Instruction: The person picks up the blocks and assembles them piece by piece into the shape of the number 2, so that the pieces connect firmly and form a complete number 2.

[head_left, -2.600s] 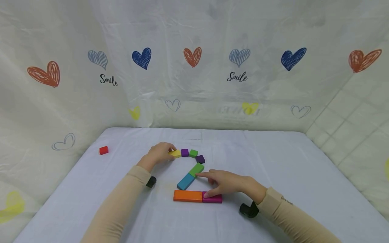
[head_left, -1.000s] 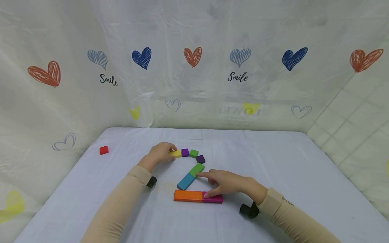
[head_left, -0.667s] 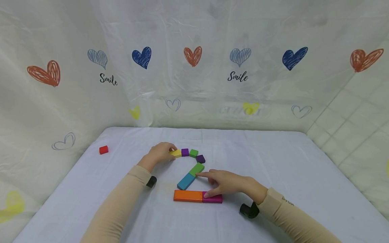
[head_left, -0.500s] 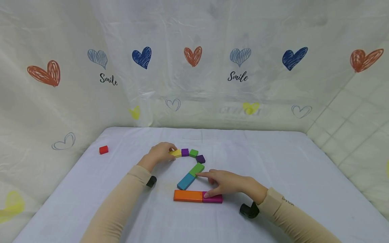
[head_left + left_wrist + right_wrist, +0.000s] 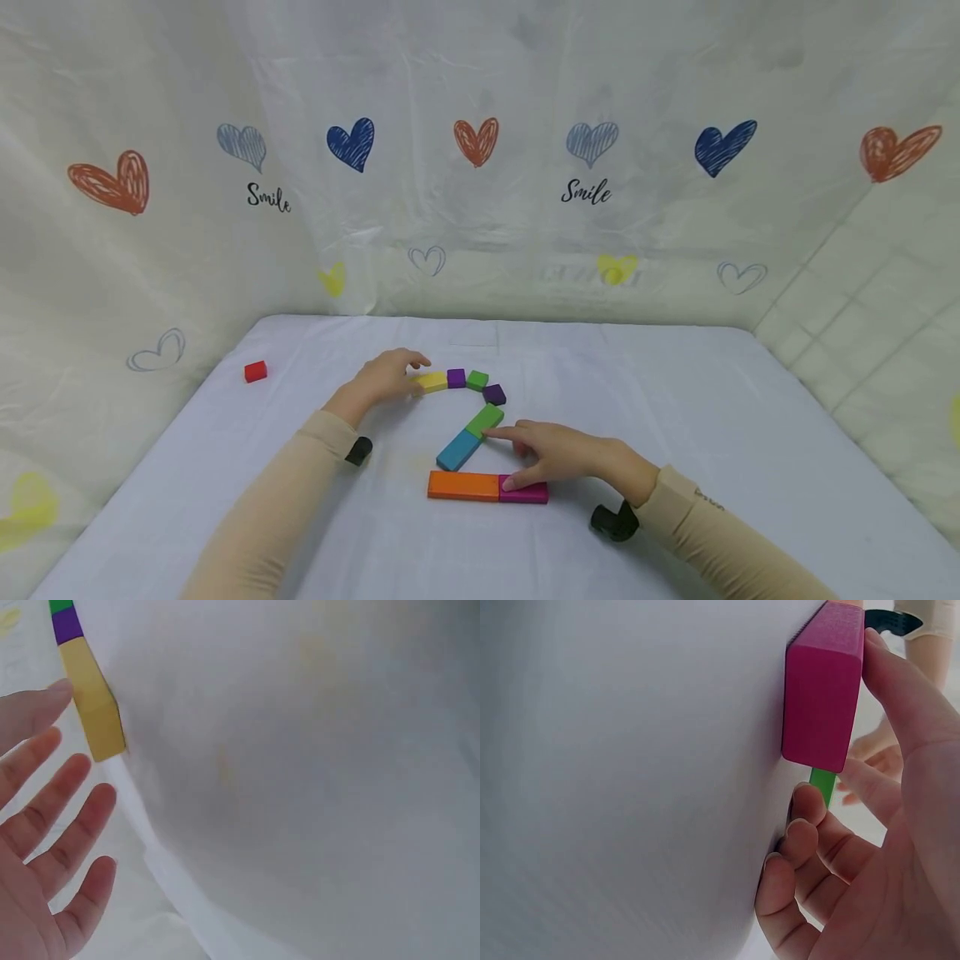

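Observation:
My left hand [image 5: 382, 377] lies beside the yellow block [image 5: 432, 382], fingers spread and apart from one another in the left wrist view, thumb tip at the block's side. From the yellow block curve a purple cube [image 5: 456, 378], a green cube [image 5: 477, 381] and a dark purple cube [image 5: 494, 394]. Below them slant a light green block [image 5: 487, 417] and a blue block [image 5: 458, 451], end to end. My right hand [image 5: 562, 451] rests its thumb on the magenta block [image 5: 821, 705], which abuts an orange block [image 5: 462, 486]. Its straight index finger reaches the light green block's edge.
A red block [image 5: 256, 372] lies alone at the table's back left. The white-covered table [image 5: 675, 400] ends at a pale curtain [image 5: 525, 217] printed with hearts. Black wrist cameras [image 5: 615, 521] hang under both wrists, close over the cloth.
My left hand has let go of the yellow block and drawn slightly left, its fingers loosened. The blocks and my right hand look the same.

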